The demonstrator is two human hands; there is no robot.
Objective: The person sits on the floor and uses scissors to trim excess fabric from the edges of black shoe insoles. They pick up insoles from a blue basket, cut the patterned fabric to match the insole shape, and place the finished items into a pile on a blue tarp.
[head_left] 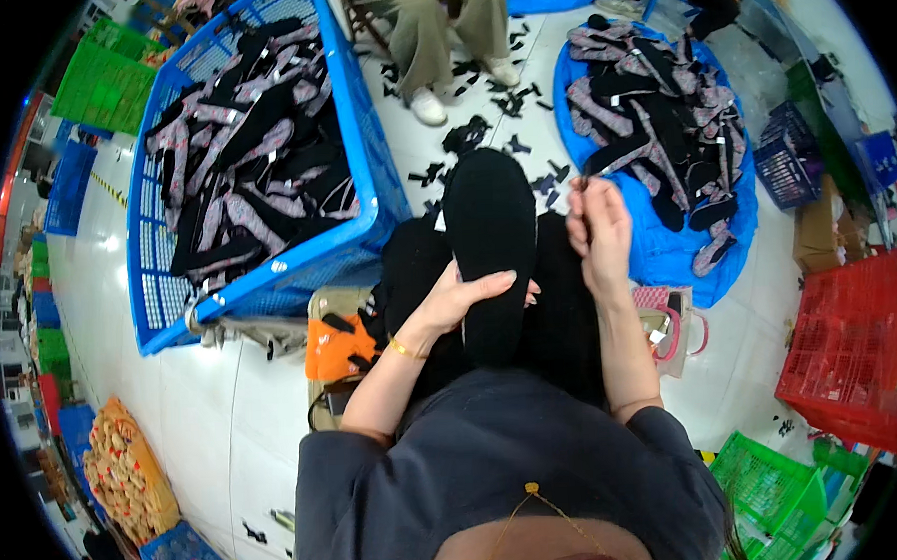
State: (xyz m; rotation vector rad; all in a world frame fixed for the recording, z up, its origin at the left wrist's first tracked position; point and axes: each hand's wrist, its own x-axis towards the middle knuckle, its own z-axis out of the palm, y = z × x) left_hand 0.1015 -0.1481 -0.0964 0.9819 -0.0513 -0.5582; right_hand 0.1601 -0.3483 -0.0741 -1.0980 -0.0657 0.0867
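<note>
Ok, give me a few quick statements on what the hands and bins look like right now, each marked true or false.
1. The left hand lies on a black insole. True.
2. The right hand rests flat on the floor. False: it is raised, fingers pinched together at the tip.
3. The big blue crate at left holds dark pieces. True.
4. The red crate stands at the left. False: it is at the right.
5. The left wrist carries a gold bracelet. True.

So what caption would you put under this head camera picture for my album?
Left hand holds a black insole on the lap; right hand pinches a small dark scrap beside a blue crate.
</note>
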